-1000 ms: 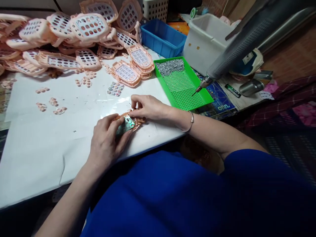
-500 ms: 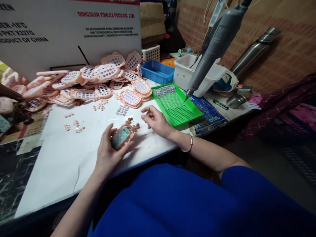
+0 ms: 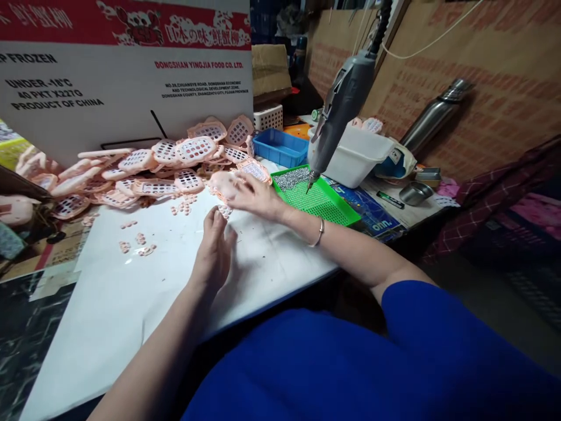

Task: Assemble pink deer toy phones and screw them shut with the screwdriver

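A person in a blue short-sleeved top (image 3: 337, 368) sits at a white-covered table (image 3: 109, 316), both bare hands out over it. The right hand (image 3: 256, 197), a silver bangle (image 3: 321, 230) at its wrist, arches over a pale pink plastic shell (image 3: 223, 183) near the middle of the table, just in front of a long heap of perforated pink handset casings (image 3: 135, 161). Its fingers are half bent and seem to touch the shell; it is blurred, and I cannot tell whether they grip it. The left hand (image 3: 213, 251) stands on edge nearer the body, thumb raised close to the forefinger, remaining fingers hidden; I cannot tell whether it holds anything. A small group of round buttons (image 3: 225, 211) lies just beyond it. To the right, a grey electric screwdriver (image 3: 336, 111) hangs point-down over a green tray (image 3: 335, 202) of silver screws (image 3: 291, 178).
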A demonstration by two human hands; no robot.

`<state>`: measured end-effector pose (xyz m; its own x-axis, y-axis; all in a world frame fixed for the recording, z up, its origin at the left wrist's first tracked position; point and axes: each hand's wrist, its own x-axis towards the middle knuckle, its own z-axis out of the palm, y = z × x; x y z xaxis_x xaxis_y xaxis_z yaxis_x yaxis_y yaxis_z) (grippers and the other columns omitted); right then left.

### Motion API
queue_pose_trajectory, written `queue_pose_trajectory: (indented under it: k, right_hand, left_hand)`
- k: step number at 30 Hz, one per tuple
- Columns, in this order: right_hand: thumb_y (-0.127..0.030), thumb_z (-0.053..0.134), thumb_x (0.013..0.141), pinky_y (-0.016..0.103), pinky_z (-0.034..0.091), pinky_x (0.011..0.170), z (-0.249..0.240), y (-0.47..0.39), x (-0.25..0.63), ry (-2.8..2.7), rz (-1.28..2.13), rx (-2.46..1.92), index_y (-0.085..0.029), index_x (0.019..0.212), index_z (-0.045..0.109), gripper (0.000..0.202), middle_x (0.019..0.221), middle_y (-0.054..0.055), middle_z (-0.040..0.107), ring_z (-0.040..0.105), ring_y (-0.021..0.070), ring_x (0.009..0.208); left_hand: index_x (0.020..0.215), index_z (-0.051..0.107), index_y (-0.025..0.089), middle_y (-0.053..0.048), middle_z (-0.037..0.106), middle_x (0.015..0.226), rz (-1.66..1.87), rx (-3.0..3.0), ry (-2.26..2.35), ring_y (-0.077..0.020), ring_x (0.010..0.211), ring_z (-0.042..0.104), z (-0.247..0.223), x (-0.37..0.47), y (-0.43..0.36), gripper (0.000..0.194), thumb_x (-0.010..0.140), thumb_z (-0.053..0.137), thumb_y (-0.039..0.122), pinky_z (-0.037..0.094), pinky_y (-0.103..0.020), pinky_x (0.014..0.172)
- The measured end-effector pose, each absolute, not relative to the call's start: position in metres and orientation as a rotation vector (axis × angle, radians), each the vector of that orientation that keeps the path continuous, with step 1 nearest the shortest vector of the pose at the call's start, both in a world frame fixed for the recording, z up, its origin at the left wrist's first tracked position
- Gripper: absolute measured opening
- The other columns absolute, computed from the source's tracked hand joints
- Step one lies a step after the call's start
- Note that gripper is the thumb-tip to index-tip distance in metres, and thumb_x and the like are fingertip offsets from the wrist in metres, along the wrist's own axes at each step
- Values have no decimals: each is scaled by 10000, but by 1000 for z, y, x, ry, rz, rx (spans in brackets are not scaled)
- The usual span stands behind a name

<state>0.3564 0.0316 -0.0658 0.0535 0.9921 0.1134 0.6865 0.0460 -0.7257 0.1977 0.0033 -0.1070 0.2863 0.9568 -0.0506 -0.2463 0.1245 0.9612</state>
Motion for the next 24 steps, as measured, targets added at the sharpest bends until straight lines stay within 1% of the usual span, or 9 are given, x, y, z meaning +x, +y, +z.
queue_pose_trajectory:
  k: [2,3,5,9,12,14,21,24]
  right_hand:
    - [-271,741,870,500,377,1216,-55,52,365,-1663,392,-1881,-143,1468,474,668,1494,179,519,477,331,1409]
    - [-263,726,877,544,342,1219,-52,61,368,-1648,302,-1965,-129,1475,470,664,1491,200,508,452,367,1419]
    - [-281,711,892,579,322,1204,-50,76,373,-1642,173,-2120,-108,1481,469,660,1476,227,505,434,404,1419]
    - [-317,656,939,529,344,1177,-55,94,375,-1645,50,-2296,-60,1458,479,605,1478,259,489,449,390,1401]
    - [-328,635,946,531,339,1162,-59,99,374,-1650,17,-2325,-47,1428,492,576,1458,269,501,461,387,1377]
    - [-339,636,941,546,330,1158,-62,101,374,-1661,12,-2337,-47,1399,511,558,1434,269,523,470,391,1363]
    - [-376,639,935,557,316,1159,-69,105,376,-1694,-18,-2362,-51,1356,553,539,1394,255,568,494,389,1338]
    - [-357,640,933,540,316,1154,-69,106,376,-1725,-37,-2347,-40,1365,549,543,1385,264,575,506,386,1323]
  left_hand:
    - [1203,551,304,-114,500,1504,1054,1062,900,-301,1493,394,-114,194,6,574,811,644,712,487,-475,1104]
    - [1210,557,303,-115,500,1500,1047,1068,909,-301,1481,408,-116,193,6,585,808,644,719,485,-471,1109]
    - [1223,565,309,-109,503,1493,1031,1100,912,-297,1449,446,-118,191,4,596,807,639,728,498,-464,1102]
    - [1233,565,322,-106,479,1522,995,1156,904,-309,1415,489,-117,191,-2,588,817,627,733,522,-480,1078]
    - [1264,555,316,-113,448,1556,986,1143,891,-324,1450,455,-114,192,-5,610,815,633,723,506,-486,1094]
    - [1272,555,311,-117,441,1564,996,1104,884,-330,1463,437,-112,193,-7,643,787,670,717,498,-482,1099]
    - [1176,615,276,-119,508,1500,1028,950,878,-339,1443,451,-103,196,-12,670,668,798,673,491,-463,1092]
    - [1137,635,277,-113,522,1489,1048,936,888,-334,1427,469,-104,196,-11,638,660,815,660,510,-453,1068]
